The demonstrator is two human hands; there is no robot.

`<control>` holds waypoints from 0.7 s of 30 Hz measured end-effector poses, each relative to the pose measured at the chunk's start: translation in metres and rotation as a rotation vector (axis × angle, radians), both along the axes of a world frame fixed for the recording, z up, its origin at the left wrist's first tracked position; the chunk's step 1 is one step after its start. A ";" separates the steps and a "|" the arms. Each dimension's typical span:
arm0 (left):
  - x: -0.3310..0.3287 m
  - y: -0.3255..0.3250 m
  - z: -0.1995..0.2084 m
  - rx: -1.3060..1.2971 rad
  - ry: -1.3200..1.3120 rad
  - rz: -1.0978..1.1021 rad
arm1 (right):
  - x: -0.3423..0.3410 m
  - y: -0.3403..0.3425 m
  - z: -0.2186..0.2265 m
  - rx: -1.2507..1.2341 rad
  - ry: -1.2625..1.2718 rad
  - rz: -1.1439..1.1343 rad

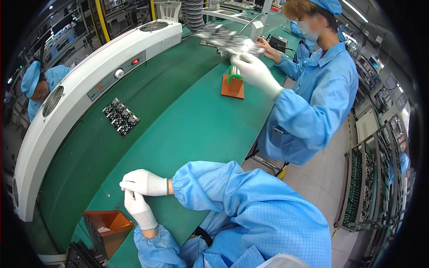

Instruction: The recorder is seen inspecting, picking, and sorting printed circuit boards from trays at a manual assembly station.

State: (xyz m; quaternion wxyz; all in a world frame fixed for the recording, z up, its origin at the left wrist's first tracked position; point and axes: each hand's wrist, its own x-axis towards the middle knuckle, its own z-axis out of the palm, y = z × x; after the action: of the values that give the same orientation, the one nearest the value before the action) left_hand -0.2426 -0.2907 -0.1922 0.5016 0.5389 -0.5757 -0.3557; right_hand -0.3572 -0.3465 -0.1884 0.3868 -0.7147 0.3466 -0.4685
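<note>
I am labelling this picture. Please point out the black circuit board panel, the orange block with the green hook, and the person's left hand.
black circuit board panel (121,116), head view, panel centre
orange block (233,87), head view, front face
left hand (138,207), head view, back of glove

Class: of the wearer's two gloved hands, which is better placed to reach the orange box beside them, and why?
Probably the left. The left hand sits right beside the orange box, while the right hand lies above it, farther from the box. The two hands touch each other.
</note>
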 end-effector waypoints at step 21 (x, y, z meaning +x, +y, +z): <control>-0.003 0.003 0.007 -0.051 0.042 -0.048 | -0.003 -0.001 0.002 -0.006 -0.038 0.021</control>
State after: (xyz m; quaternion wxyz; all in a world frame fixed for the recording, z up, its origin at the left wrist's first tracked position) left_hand -0.2461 -0.2873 -0.1853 0.5185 0.5044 -0.5868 -0.3639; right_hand -0.3605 -0.3471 -0.1867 0.3962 -0.7104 0.3300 -0.4790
